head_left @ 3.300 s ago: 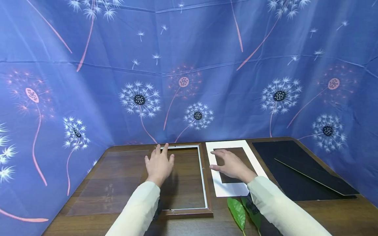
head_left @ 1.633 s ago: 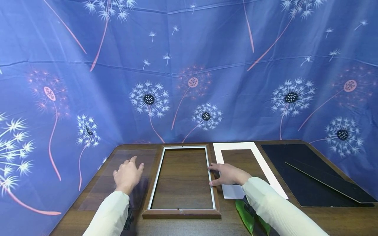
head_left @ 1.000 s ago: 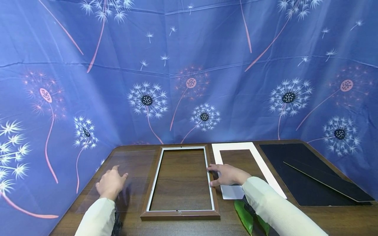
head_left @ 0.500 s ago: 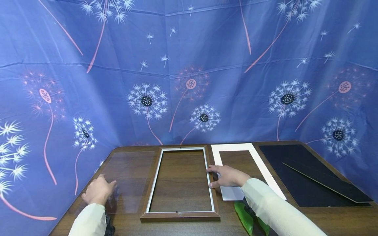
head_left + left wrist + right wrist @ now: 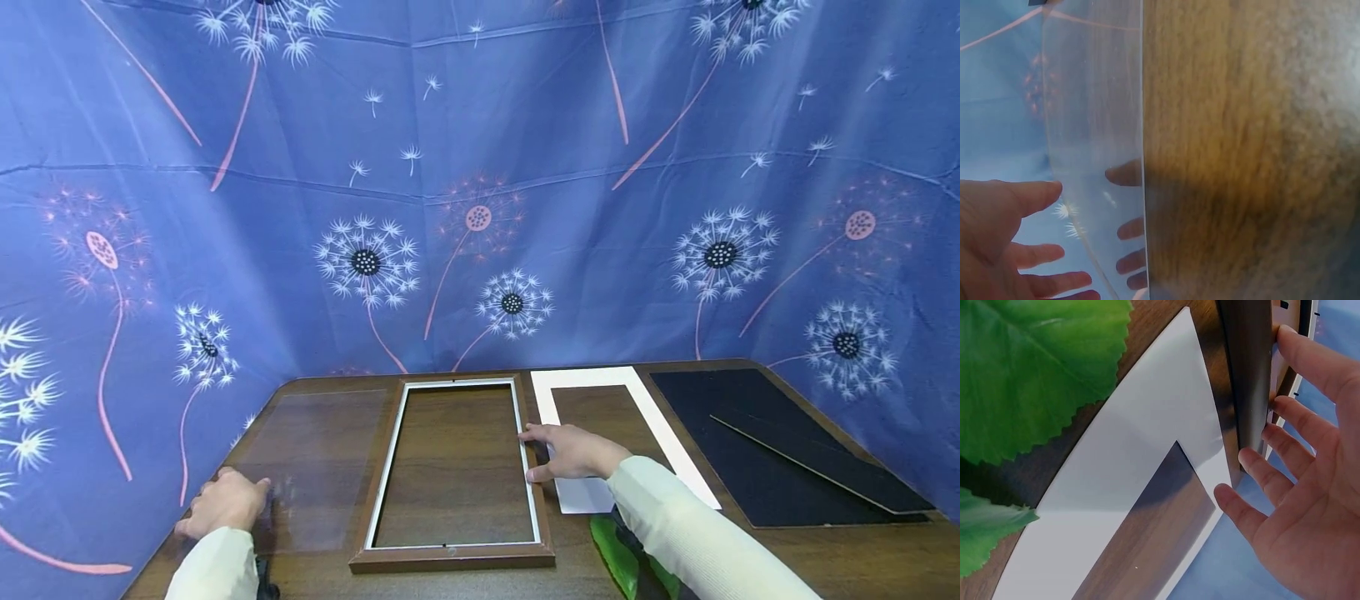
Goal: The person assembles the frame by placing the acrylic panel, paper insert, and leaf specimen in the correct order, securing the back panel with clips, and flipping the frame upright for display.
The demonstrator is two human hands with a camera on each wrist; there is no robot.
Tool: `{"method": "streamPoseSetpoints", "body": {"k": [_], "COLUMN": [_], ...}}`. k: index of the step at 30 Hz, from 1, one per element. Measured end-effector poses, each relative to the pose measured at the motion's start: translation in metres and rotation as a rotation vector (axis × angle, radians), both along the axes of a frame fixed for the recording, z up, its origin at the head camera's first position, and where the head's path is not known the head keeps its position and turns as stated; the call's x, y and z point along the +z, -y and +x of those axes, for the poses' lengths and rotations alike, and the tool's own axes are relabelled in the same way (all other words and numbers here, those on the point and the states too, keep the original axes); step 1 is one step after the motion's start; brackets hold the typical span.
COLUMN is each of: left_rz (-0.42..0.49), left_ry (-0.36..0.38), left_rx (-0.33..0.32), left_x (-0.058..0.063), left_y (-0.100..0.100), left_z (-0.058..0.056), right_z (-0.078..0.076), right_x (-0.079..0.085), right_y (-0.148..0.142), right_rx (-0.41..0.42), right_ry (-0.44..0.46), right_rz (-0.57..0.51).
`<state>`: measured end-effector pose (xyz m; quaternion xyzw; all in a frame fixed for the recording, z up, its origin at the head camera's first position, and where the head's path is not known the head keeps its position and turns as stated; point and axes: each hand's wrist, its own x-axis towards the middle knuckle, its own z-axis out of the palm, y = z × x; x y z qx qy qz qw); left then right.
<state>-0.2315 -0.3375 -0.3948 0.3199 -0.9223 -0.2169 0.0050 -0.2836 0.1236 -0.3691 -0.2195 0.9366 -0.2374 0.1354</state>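
Observation:
My left hand [image 5: 225, 504] hovers by the left edge of a clear flat sheet [image 5: 322, 467] on the table. In the left wrist view its fingers [image 5: 1032, 199] are spread and relaxed, with their reflection in the sheet. My right hand [image 5: 573, 452] reaches over to the brown picture frame [image 5: 450, 558], which has a white inner lip. Thumb and fingertips [image 5: 1288, 337] lie at the frame's right rail, fingers extended rather than wrapped round it. Below that hand lies a white mat board [image 5: 581, 379] with a rectangular window, partly covered by the hand and sleeve.
Two green leaves [image 5: 617, 554] lie near the front edge, partly under the right sleeve. A black backing board [image 5: 697, 400] with a raised black flap [image 5: 817, 462] occupies the right side. A blue dandelion-print cloth [image 5: 600, 317] hangs behind the wooden table [image 5: 847, 554].
My left hand has moved from the frame leftward and nearer, over to the clear sheet's left side. The right hand has moved from over the mat board to the frame's right rail and stayed there.

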Motion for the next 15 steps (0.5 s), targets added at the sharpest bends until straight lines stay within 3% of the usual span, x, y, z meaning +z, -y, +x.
{"method": "streamPoseSetpoints", "body": {"k": [11, 15], "left_rz": [0.09, 0.095], "left_ry": [0.104, 0.1], "left_rx": [0.065, 0.059], "left_x": [0.0021, 0.003], "left_y": [0.0014, 0.0004], "left_z": [0.0, 0.0021], "right_z": [-0.0007, -0.0001], "right_x": [-0.0005, -0.0003], "right_y": [0.0004, 0.0011], "right_rx": [-0.006, -0.005], "right_ry": [-0.005, -0.007], "right_rz": [0.001, 0.003]}}
